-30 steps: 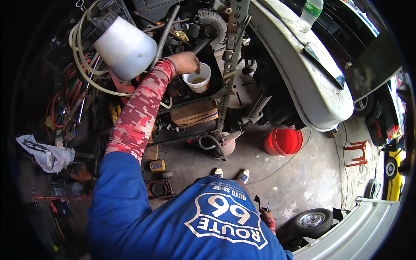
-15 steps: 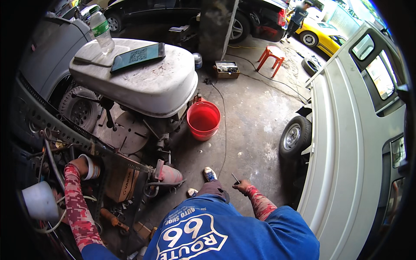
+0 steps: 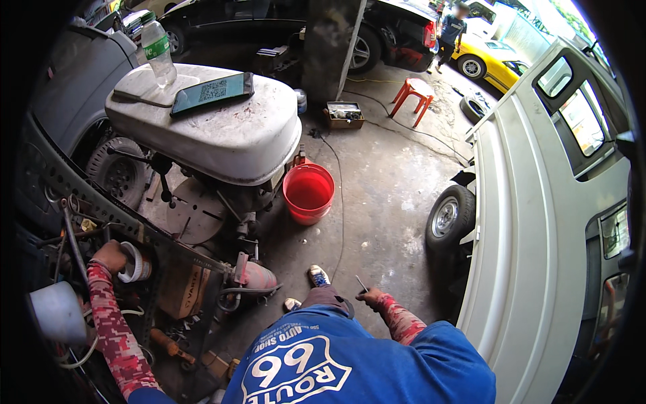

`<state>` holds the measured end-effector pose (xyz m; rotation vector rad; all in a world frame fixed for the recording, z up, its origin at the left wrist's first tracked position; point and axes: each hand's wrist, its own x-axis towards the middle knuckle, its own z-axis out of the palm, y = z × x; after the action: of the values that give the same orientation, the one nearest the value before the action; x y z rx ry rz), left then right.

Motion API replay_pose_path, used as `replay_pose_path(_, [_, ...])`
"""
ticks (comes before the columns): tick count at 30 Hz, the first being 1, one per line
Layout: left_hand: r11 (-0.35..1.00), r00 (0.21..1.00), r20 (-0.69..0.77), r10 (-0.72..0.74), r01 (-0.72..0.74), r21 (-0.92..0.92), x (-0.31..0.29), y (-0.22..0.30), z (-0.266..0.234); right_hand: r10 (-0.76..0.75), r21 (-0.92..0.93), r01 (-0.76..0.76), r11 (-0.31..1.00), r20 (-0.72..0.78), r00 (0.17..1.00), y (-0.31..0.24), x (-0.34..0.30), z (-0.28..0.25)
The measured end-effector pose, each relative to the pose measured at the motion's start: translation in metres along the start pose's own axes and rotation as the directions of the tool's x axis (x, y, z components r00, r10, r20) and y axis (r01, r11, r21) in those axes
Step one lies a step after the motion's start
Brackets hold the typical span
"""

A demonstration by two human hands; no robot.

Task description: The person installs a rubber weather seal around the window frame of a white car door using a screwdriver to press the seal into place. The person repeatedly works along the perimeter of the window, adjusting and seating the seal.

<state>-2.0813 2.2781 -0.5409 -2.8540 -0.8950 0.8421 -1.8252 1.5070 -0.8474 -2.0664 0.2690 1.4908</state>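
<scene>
My left hand [image 3: 111,256] reaches in among the shelves at the left, its fingers closed at the rim of a small white plastic tub [image 3: 142,264]. The tub is tilted, and part of it is hidden by my hand. Out over the floor on the right, my right hand [image 3: 372,297] is closed around a thin metal tool [image 3: 362,283]. Only its slender shaft shows clearly, pointing away from me; I cannot make out its exact kind. Below my left hand sits a brown cardboard box [image 3: 190,291], and a whitish plastic container [image 3: 59,314] stands left of my forearm.
A white-topped drill press [image 3: 222,145] bears a bottle [image 3: 159,52] and a phone [image 3: 213,93]. Beside it stands a red bucket [image 3: 308,194], with a cable [image 3: 342,202] along the floor. A pale van [image 3: 518,222] lines the right. Farther off are a red stool [image 3: 414,94] and another person [image 3: 449,35].
My left hand and the white tub have shifted slightly, and the tub's side shows more. My right hand still grips the tool. The view has moved a little; the far person has walked left.
</scene>
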Motion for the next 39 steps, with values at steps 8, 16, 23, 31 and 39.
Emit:
replay_pose_path(8, [0.976,0.764,-0.611,-0.208,0.116,-0.187,-0.165,0.145,-0.081,-0.389,-0.192,0.388,0.901,0.036,0.921,-0.130,-0.045,0.017])
replay_pose_path(16, [0.370,0.938,-0.287,0.195,-0.342,-0.864,-0.209,0.309,-0.095,-0.661,-0.226,0.718,0.658,0.282,0.695,-0.216,-0.112,0.011])
replay_pose_path(23, [0.008,0.712,-0.462,0.529,-0.549,-0.836,-0.098,0.503,-0.093,-0.848,0.094,0.844,0.528,0.114,0.518,-0.227,-0.163,-0.117])
replay_pose_path(31, [-0.289,0.549,-0.458,0.699,-0.369,-0.883,-0.011,0.716,-0.194,-0.838,0.414,0.824,0.388,-0.213,0.502,-0.192,-0.168,-0.347])
replay_pose_path(39, [-0.433,0.302,-0.443,0.844,-0.102,-0.895,0.095,0.883,-0.262,-0.774,0.500,0.797,0.339,-0.334,0.539,-0.173,-0.134,-0.519])
